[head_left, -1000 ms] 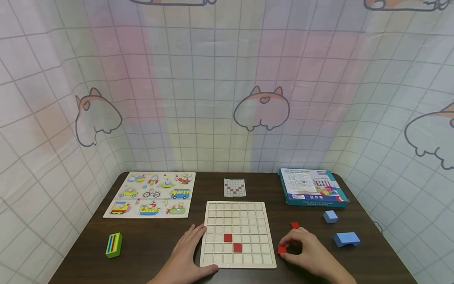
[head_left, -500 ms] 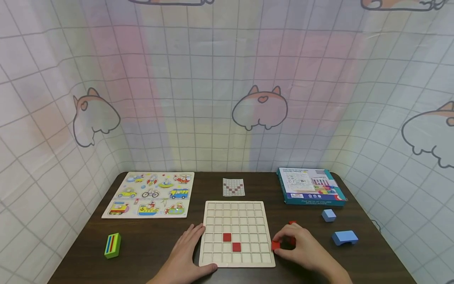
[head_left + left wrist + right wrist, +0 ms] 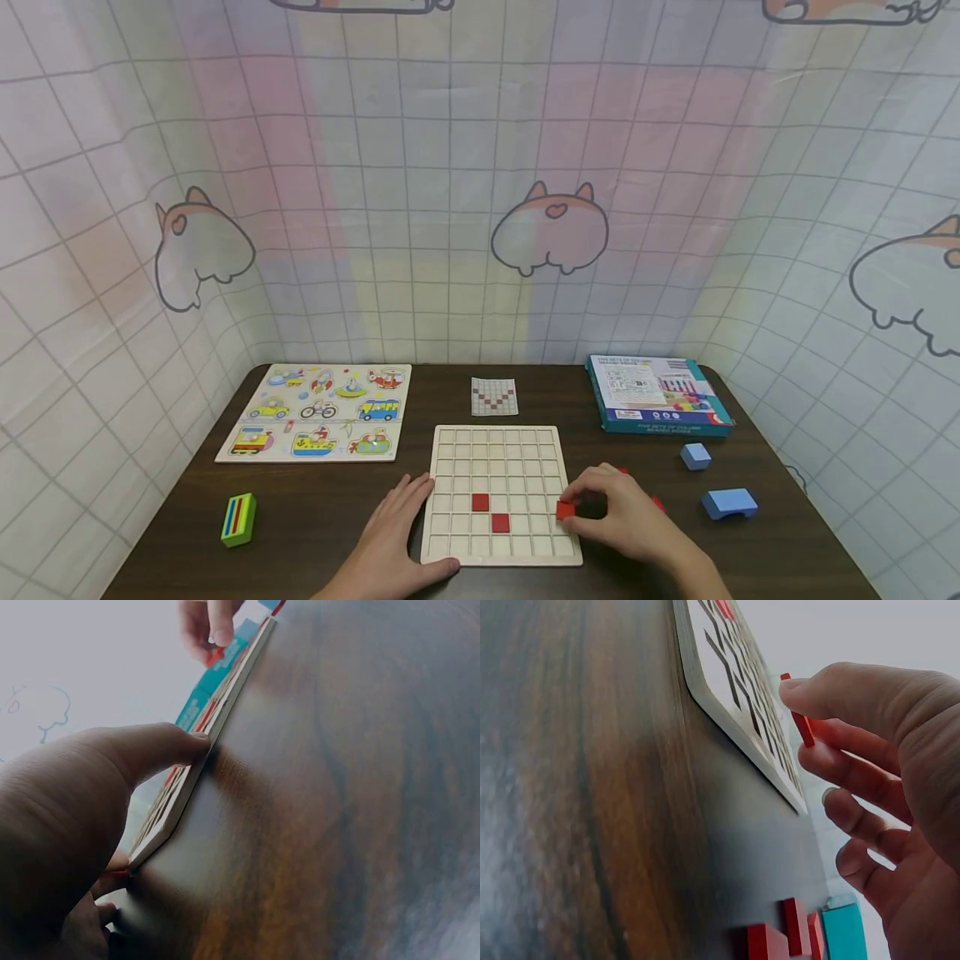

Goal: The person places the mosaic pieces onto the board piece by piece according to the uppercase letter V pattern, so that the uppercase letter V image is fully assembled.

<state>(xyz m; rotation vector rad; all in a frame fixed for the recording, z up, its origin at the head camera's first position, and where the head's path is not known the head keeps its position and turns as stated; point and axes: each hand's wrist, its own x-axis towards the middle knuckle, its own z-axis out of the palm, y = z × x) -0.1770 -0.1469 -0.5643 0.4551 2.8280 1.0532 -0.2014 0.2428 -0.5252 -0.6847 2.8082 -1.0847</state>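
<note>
A pale wooden grid board (image 3: 487, 450) lies on the dark table, with two red square tiles set in its cells, one (image 3: 480, 502) up and left of the other (image 3: 501, 523). My left hand (image 3: 390, 537) rests at its left side, fingertips on the left edge and thumb on the front edge. My right hand (image 3: 633, 515) pinches a third red tile (image 3: 566, 510) between thumb and fingers, over the board's right edge. The right wrist view shows this thin tile (image 3: 802, 729) tilted and apart from the board. Several loose red pieces (image 3: 769, 943) lie on the table, partly hidden by my right hand in the head view.
A small pattern card (image 3: 494, 397) lies behind the board. A vehicle picture board (image 3: 315, 412) is at back left, a green block (image 3: 239, 519) at left. To the right are a teal box (image 3: 660, 396), a blue cube (image 3: 696, 456) and a blue arch block (image 3: 730, 503).
My right hand has moved left with the red tile, from the table beside the board to above its right edge. My left hand has stayed in place.
</note>
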